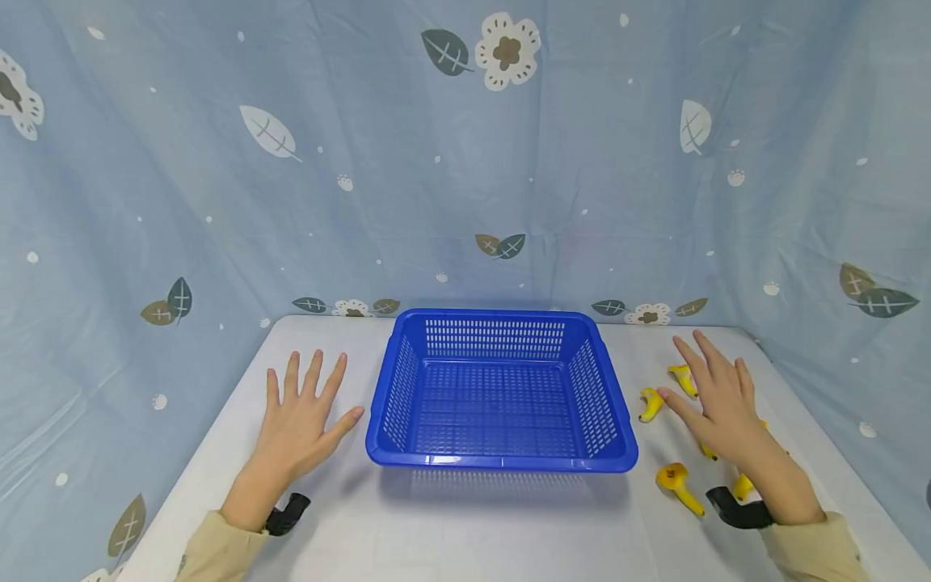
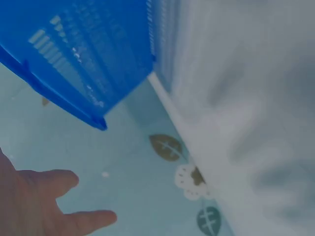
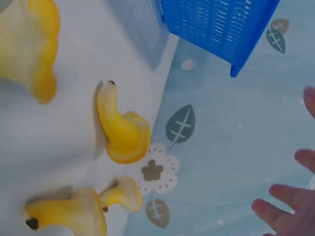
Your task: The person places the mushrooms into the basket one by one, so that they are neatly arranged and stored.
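My left hand (image 1: 296,428) hovers left of a blue plastic basket (image 1: 502,463), fingers spread and holding nothing. On the basket's other side my right hand (image 1: 722,408) is held over several yellow chanterelle-like mushrooms, its fingers also spread, with nothing in them. One mushroom (image 1: 680,488) lies nearest the front, its flared cap toward the basket. Two others, a curved mushroom (image 1: 650,403) and a farther mushroom (image 1: 684,378), lie by the right fingertips. The right hand and forearm partly hide more of them. In the right wrist view a bent mushroom (image 3: 123,132) shows its pale, dark-tipped stem.
The basket has slotted walls and stands at the middle of a white-covered table (image 1: 465,541). A blue curtain (image 1: 407,178) printed with leaves and flowers hangs behind the table and along both sides. Black bands (image 1: 287,515) are worn at the wrists.
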Available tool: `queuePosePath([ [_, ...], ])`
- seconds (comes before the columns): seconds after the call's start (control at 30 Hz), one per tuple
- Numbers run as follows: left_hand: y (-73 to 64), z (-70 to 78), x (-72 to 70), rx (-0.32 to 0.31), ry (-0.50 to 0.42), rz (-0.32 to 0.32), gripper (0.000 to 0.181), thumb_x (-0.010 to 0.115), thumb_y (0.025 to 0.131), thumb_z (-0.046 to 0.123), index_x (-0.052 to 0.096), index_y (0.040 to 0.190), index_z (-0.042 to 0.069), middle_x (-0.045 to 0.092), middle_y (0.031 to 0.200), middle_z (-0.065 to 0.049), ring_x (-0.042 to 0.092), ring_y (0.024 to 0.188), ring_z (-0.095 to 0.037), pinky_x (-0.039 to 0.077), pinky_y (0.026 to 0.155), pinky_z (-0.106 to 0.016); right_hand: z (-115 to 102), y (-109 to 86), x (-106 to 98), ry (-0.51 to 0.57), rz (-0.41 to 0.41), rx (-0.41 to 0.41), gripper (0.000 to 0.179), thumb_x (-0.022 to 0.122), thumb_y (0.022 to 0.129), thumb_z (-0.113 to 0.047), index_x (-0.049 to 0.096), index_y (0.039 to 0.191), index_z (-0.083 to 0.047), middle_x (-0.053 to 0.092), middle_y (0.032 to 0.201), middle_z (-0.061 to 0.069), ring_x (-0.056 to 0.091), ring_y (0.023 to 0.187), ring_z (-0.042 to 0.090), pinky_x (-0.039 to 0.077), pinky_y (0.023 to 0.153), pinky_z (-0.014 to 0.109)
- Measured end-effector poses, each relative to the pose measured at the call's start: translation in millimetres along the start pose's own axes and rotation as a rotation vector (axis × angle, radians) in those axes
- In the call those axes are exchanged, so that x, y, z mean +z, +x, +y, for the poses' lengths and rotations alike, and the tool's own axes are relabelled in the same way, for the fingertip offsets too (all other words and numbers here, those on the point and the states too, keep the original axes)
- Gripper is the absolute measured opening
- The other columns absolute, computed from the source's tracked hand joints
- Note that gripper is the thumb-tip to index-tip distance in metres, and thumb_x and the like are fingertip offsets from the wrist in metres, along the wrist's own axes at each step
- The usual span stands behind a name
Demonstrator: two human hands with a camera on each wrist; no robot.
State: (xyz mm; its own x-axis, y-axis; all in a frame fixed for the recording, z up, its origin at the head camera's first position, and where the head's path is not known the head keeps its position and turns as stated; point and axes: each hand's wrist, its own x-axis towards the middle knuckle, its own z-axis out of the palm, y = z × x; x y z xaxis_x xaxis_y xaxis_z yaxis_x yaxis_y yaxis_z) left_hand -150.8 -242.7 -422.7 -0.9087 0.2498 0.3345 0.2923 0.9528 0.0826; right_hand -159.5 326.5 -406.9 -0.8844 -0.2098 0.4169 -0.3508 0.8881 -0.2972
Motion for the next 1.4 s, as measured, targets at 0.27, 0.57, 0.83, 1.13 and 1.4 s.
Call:
queuePosePath([
  [0.27, 2.3, 20.3, -8.1, 0.005, -0.037, -0.007, 0.080, 0.044, 0.097, 0.062, 0.023, 0.159, 0.014, 0.023, 0.158, -0.027, 0.007, 0.146, -0.051, 0.002, 0.114, -0.069, -1.1, 5.7, 0.5, 0.131, 0.136, 0.066, 0.068, 0.065, 0.093, -0.015, 0.033, 0.150, 0.003, 0.033, 0.149, 0.034, 0.040, 0.122, 0.056, 0.031, 0.097, 0.077],
  [0.57, 5.6, 48.3, -12.4, 0.040, -0.050, -0.038, 0.088, 0.049, 0.092, 0.065, 0.024, 0.158, 0.012, 0.023, 0.159, -0.025, 0.009, 0.147, -0.048, 0.005, 0.115, -0.067, -1.2, 11.7, 8.1, 0.036, 0.058, 0.263, 0.053, 0.069, 0.092, -0.021, 0.050, 0.132, 0.008, 0.053, 0.122, 0.034, 0.057, 0.096, 0.047, 0.054, 0.073, 0.060],
  [0.83, 7.2, 67.2, -4.5, 0.077, -0.046, -0.050, 0.094, 0.052, 0.089, 0.068, 0.024, 0.158, 0.011, 0.022, 0.160, -0.025, 0.011, 0.148, -0.045, 0.007, 0.116, -0.066, 4.3, 21.7, 19.1, -0.049, -0.178, 0.373, 0.056, 0.068, 0.092, -0.031, 0.053, 0.124, 0.012, 0.056, 0.114, 0.037, 0.057, 0.091, 0.049, 0.052, 0.073, 0.060],
  [1.13, 9.3, 81.1, 3.4, 0.110, -0.080, -0.071, 0.100, 0.053, 0.086, 0.073, 0.023, 0.159, 0.010, 0.019, 0.160, -0.027, 0.009, 0.148, -0.045, 0.009, 0.118, -0.061, 6.4, 37.3, 32.1, -0.068, -0.387, 0.495, 0.056, 0.072, 0.088, -0.028, 0.054, 0.117, 0.016, 0.060, 0.101, 0.034, 0.056, 0.079, 0.039, 0.054, 0.068, 0.047],
  [1.4, 8.5, 82.4, 8.8, 0.120, -0.129, -0.079, 0.112, 0.053, 0.081, 0.080, 0.021, 0.158, 0.005, 0.013, 0.161, -0.028, 0.005, 0.150, -0.041, 0.013, 0.120, -0.055, 10.9, 39.7, 41.8, -0.034, -0.437, 0.521, 0.040, 0.073, 0.087, -0.016, 0.058, 0.105, 0.016, 0.063, 0.086, 0.025, 0.057, 0.071, 0.031, 0.054, 0.062, 0.037],
])
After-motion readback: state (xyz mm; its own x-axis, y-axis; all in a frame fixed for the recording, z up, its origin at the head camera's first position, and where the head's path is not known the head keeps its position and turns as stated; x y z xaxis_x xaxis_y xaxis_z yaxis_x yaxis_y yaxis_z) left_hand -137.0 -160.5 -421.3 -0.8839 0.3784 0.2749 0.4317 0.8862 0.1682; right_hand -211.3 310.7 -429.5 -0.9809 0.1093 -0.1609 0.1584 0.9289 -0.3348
